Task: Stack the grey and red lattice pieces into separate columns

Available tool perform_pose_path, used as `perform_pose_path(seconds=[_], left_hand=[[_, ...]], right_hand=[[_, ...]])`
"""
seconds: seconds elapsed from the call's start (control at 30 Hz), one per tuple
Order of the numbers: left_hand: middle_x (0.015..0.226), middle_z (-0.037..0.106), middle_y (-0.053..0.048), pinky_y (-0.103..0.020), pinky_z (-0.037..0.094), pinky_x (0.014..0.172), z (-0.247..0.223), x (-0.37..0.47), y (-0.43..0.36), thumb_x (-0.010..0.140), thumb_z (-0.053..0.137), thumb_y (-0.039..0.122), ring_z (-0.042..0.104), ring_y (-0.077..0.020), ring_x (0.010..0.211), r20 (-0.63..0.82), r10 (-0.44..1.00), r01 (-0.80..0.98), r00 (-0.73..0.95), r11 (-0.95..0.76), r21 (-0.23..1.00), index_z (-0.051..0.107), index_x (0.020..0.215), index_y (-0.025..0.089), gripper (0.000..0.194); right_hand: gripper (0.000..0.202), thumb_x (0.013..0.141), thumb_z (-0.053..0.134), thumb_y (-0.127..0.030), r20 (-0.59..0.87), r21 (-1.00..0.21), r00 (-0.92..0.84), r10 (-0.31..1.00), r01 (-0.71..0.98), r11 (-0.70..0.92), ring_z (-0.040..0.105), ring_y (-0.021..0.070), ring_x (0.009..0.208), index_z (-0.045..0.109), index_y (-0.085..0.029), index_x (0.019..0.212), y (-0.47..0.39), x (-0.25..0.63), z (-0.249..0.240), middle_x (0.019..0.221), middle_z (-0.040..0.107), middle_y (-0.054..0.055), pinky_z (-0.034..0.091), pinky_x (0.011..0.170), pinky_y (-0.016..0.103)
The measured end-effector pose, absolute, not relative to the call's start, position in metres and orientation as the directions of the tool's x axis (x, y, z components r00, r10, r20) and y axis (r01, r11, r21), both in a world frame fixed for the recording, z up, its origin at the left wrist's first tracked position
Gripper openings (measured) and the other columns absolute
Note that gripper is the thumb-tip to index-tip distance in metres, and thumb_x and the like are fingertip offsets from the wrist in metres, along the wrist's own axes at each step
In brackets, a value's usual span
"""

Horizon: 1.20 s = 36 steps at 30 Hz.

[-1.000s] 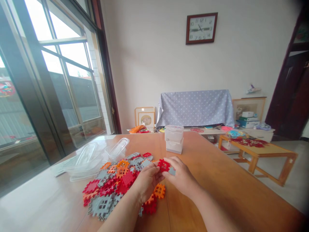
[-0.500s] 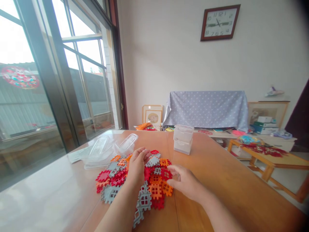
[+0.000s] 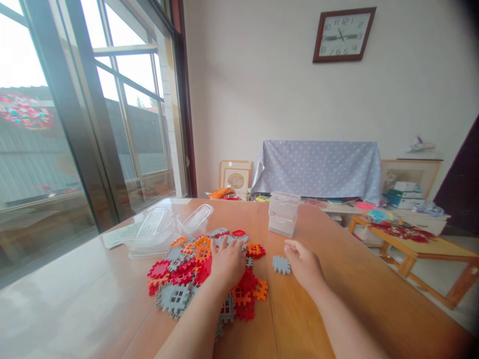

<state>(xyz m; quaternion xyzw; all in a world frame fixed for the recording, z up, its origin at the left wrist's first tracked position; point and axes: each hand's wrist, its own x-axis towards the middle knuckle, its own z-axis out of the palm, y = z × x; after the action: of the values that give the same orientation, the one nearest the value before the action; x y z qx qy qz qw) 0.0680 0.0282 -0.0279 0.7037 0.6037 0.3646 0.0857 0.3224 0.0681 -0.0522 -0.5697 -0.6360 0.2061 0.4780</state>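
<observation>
A pile of red, orange and grey notched plastic pieces [image 3: 175, 296] lies on the wooden table [image 3: 299, 309]; some have window cut-outs. My left hand [image 3: 229, 262] rests palm down over the pile, fingers apart, covering its middle. To the right of the pile a single grey piece [image 3: 281, 265] lies flat on the table. Just beside it is my right hand [image 3: 304, 262], its fingers curled together near the piece's right edge; whatever they may hold is hidden.
Clear plastic boxes [image 3: 149, 232] and a lid-like tray [image 3: 195, 220] stand at the back left. Stacked clear containers [image 3: 283, 214] stand behind the grey piece. Beyond the table are a spotted cloth [image 3: 322, 169] and a low wooden table [image 3: 419, 242].
The grey piece now lies alone on the table right of the pile. My right hand has moved right and its fingers have closed; my left hand has turned down and spread over the pile.
</observation>
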Motion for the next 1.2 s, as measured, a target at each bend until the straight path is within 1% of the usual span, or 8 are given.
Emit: perform_pose_path(seconds=[0.1,0.23,0.4,0.53,0.67,0.9,1.0,1.2], left_hand=[[0.130,0.064,-0.013,-0.068,-0.014,0.113,-0.035,0.067,0.033,0.088,0.053,0.029,0.024,-0.0401,0.147,0.439,0.898,0.814,-0.016,-0.244,0.527,0.066,0.116,0.030,0.030],[0.125,0.068,-0.012,-0.066,-0.020,0.111,-0.042,0.066,0.039,0.088,0.053,0.027,0.026,-0.0399,0.147,0.451,0.892,0.800,-0.024,-0.254,0.544,0.067,0.113,0.031,0.030],[0.119,0.069,-0.011,-0.062,-0.023,0.111,-0.044,0.066,0.039,0.085,0.053,0.024,0.029,-0.0393,0.145,0.436,0.900,0.815,-0.027,-0.233,0.531,0.070,0.092,0.028,0.019],[0.111,0.069,-0.012,-0.060,-0.024,0.111,-0.045,0.066,0.040,0.085,0.052,0.023,0.031,-0.0390,0.143,0.434,0.900,0.804,-0.046,-0.225,0.550,0.068,0.090,0.027,0.018],[0.097,0.070,-0.010,-0.061,-0.022,0.112,-0.045,0.067,0.040,0.082,0.054,0.021,0.032,-0.0386,0.140,0.402,0.910,0.723,-0.107,-0.206,0.660,0.067,0.085,0.028,0.015],[0.088,0.068,-0.010,-0.061,-0.019,0.113,-0.043,0.067,0.040,0.077,0.059,0.018,0.042,-0.0388,0.129,0.452,0.880,0.698,-0.149,-0.230,0.678,0.064,0.083,0.027,0.011],[0.090,0.069,-0.009,-0.062,-0.019,0.113,-0.042,0.067,0.039,0.075,0.061,0.017,0.042,-0.0384,0.129,0.463,0.871,0.676,-0.166,-0.241,0.696,0.063,0.090,0.027,0.019],[0.100,0.071,-0.011,-0.064,-0.018,0.112,-0.041,0.068,0.039,0.073,0.071,0.026,0.032,-0.0399,0.138,0.404,0.892,0.633,-0.203,-0.195,0.749,0.062,0.099,0.028,0.028]], right_hand=[[0.043,0.085,0.053,-0.043,0.377,-0.796,0.133,0.917,0.553,0.247,0.069,0.0250,0.107,0.069,-0.021,0.118,0.070,0.326,-0.052,0.111,0.075,0.009,0.052,0.095,0.038],[0.041,0.087,0.051,-0.043,0.368,-0.751,0.089,0.925,0.615,0.240,0.068,0.0250,0.108,0.069,-0.021,0.118,0.068,0.325,-0.053,0.112,0.074,0.009,0.052,0.094,0.038],[0.046,0.081,0.063,-0.041,0.363,-0.550,-0.098,0.927,0.780,0.298,0.060,0.0296,0.118,0.067,-0.027,0.125,0.058,0.320,-0.053,0.120,0.071,0.008,0.047,0.099,0.044],[0.057,0.075,0.071,-0.037,0.328,-0.438,-0.186,0.926,0.839,0.324,0.052,0.0329,0.128,0.063,-0.030,0.131,0.054,0.319,-0.055,0.128,0.066,0.009,0.040,0.104,0.047],[0.053,0.075,0.070,-0.032,0.308,-0.435,-0.191,0.932,0.843,0.316,0.056,0.0305,0.122,0.065,-0.031,0.127,0.055,0.321,-0.058,0.124,0.067,0.008,0.043,0.100,0.044],[0.052,0.076,0.069,-0.031,0.266,-0.467,-0.184,0.946,0.834,0.294,0.058,0.0291,0.119,0.065,-0.030,0.128,0.055,0.321,-0.057,0.125,0.067,0.008,0.045,0.099,0.041],[0.053,0.076,0.070,-0.033,0.274,-0.482,-0.181,0.945,0.824,0.298,0.057,0.0294,0.121,0.064,-0.030,0.129,0.055,0.321,-0.056,0.125,0.067,0.008,0.045,0.099,0.042],[0.051,0.080,0.066,-0.039,0.354,-0.523,-0.146,0.924,0.788,0.325,0.055,0.0295,0.124,0.064,-0.027,0.130,0.058,0.319,-0.052,0.128,0.066,0.008,0.044,0.103,0.044]])
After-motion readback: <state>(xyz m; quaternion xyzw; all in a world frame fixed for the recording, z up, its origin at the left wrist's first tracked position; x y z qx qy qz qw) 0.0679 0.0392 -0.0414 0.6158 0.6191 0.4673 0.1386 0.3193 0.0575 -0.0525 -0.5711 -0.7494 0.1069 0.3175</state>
